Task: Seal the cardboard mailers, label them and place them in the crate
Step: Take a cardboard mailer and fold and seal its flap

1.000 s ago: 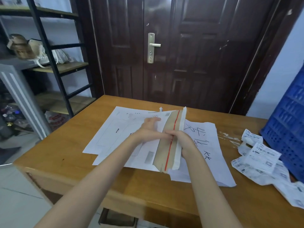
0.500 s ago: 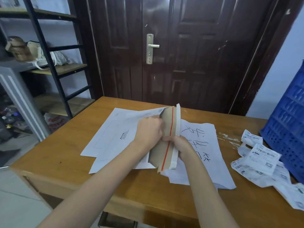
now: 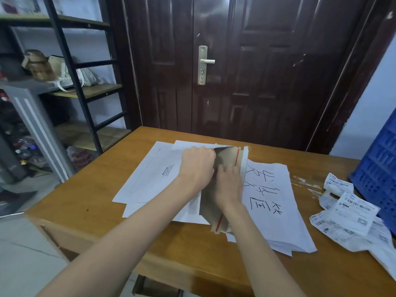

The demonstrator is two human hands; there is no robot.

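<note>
A white cardboard mailer (image 3: 211, 202) lies on a pile in the middle of the wooden table, its brown flap with a red strip raised and opened to the right. My left hand (image 3: 197, 166) is curled round the mailer's far edge beside the flap. My right hand (image 3: 228, 186) lies across the flap over the red strip, its fingers stretched on the brown side and its thumb hidden. More white mailers (image 3: 150, 179) lie flat under it to the left. The blue crate (image 3: 381, 168) stands at the table's right edge. Printed labels (image 3: 353, 213) lie crumpled in front of the crate.
White sheets with black handwriting (image 3: 270, 202) lie right of the mailer. The table (image 3: 96, 213) has bare wood at its left and front. A black shelf rack (image 3: 85, 93) stands on the left and a dark door (image 3: 214, 82) behind the table.
My left hand moved from the mailer's face up to its far edge and gripped it. The flap swung open to the right. My right hand slid up and now lies across the flap.
</note>
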